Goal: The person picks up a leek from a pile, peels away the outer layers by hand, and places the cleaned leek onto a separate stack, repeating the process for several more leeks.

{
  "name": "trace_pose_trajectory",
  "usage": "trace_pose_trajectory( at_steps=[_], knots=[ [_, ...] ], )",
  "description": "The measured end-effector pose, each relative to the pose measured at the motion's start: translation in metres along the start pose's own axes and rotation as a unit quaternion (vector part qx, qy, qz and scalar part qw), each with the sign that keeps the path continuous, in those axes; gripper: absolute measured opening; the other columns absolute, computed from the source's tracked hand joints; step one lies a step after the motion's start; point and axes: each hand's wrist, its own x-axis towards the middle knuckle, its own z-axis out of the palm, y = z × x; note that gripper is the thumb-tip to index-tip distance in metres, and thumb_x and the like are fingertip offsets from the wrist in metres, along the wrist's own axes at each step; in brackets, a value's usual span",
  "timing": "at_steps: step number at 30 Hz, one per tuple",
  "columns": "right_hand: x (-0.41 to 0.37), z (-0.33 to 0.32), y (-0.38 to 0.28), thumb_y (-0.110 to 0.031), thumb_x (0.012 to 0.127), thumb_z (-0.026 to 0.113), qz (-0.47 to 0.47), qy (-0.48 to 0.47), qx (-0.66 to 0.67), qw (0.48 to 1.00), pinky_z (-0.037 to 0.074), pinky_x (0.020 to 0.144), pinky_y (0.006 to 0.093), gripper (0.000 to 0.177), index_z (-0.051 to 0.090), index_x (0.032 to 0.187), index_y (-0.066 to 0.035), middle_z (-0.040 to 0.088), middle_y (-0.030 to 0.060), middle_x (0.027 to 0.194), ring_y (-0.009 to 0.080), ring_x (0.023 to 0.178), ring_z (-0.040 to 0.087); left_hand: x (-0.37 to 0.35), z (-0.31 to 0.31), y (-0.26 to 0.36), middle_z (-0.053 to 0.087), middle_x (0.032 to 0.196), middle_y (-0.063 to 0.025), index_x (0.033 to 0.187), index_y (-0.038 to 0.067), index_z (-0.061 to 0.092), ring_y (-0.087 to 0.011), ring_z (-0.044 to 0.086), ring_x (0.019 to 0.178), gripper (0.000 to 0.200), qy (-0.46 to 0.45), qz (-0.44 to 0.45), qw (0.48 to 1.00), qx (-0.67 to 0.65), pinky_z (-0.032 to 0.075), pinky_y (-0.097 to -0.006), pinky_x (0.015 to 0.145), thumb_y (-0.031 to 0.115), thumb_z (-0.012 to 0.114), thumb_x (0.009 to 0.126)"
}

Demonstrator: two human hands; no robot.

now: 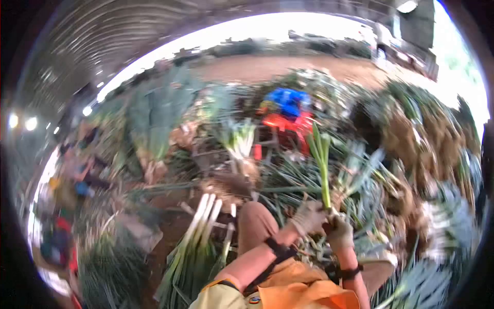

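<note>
A single leek (322, 167) stands nearly upright above my lap, green leaves up and its lower end between my two gloved hands. My right hand (340, 235) is closed around that lower end. My left hand (307, 216) meets it from the left, fingers closed at the base of the leek; the fingertips are partly hidden and blurred. Left of my knee lies a bunch of trimmed leeks (199, 226), white ends pointing away from me. Further ahead, a bundle of leeks (241, 141) with roots stands upright.
Untrimmed leeks with brown roots (406, 134) are heaped at the right, and more white-ended leeks (435, 221) lie below them. Loose green leaves (288, 177) cover the ground ahead. Blue bag (289, 102) and red bag (293, 126) lie beyond. A person (382, 41) stands far back.
</note>
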Motion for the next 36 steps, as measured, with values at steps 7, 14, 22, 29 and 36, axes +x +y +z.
trace_pose_trajectory(
  at_steps=[7, 14, 22, 29, 36],
  knots=[
    [-0.01, -0.002, 0.005, 0.001, 0.071, 0.063, 0.052, 0.013, -0.181, 0.982, 0.037, 0.045, 0.0232, 0.013, 0.059, 0.083, -0.003, 0.053, -0.001, 0.063, 0.0086, 0.051, 0.044, -0.008, -0.007, -0.004, 0.054, 0.063, -0.0174, 0.083, 0.001, 0.058, -0.0222, 0.053, 0.053, 0.015, 0.099, 0.121, 0.967, 0.201, 0.043, -0.0304, 0.052, 0.014, 0.051, 0.082],
    [-0.003, -0.04, 0.045, -0.02, 0.084, 0.049, -0.042, 0.044, -0.269, 0.961, 0.045, 0.058, 0.0352, 0.023, 0.056, 0.095, -0.001, 0.058, 0.0116, 0.082, 0.0242, 0.064, 0.053, -0.01, 0.005, -0.018, 0.048, 0.055, -0.0158, 0.073, -0.002, 0.055, -0.0173, 0.039, 0.046, 0.023, 0.089, 0.024, 0.989, 0.117, 0.038, -0.0323, 0.048, 0.019, 0.05, 0.081],
    [-0.023, 0.02, 0.003, -0.001, 0.078, 0.056, -0.033, 0.068, -0.37, 0.926, 0.041, 0.049, 0.0253, 0.022, 0.054, 0.1, -0.001, 0.059, 0.0066, 0.079, 0.0141, 0.058, 0.052, 0.002, 0.016, -0.03, 0.052, 0.055, -0.0088, 0.073, 0.002, 0.058, -0.0161, 0.047, 0.047, 0.021, 0.19, -0.043, 0.978, 0.08, 0.041, -0.0299, 0.05, 0.021, 0.05, 0.08],
    [-0.012, -0.01, 0.003, -0.02, 0.068, 0.071, -0.219, 0.014, -0.498, 0.839, 0.047, 0.061, 0.0286, 0.044, 0.053, 0.106, -0.006, 0.06, 0.0139, 0.075, 0.0174, 0.064, 0.057, -0.008, -0.002, -0.041, 0.057, 0.072, -0.0045, 0.091, 0.007, 0.057, -0.0103, 0.053, 0.064, 0.019, -0.009, -0.168, 0.927, -0.334, 0.044, -0.0249, 0.054, 0.023, 0.049, 0.084],
    [-0.03, 0.02, -0.044, -0.011, 0.07, 0.067, -0.231, -0.032, -0.489, 0.84, 0.047, 0.065, 0.0253, 0.045, 0.051, 0.112, -0.006, 0.061, 0.0127, 0.086, 0.0092, 0.072, 0.056, -0.028, 0.01, -0.061, 0.053, 0.06, -0.0015, 0.085, 0.005, 0.057, -0.0146, 0.05, 0.049, 0.013, -0.019, -0.137, 0.988, -0.075, 0.045, -0.0268, 0.05, 0.015, 0.059, 0.078]
  ],
)
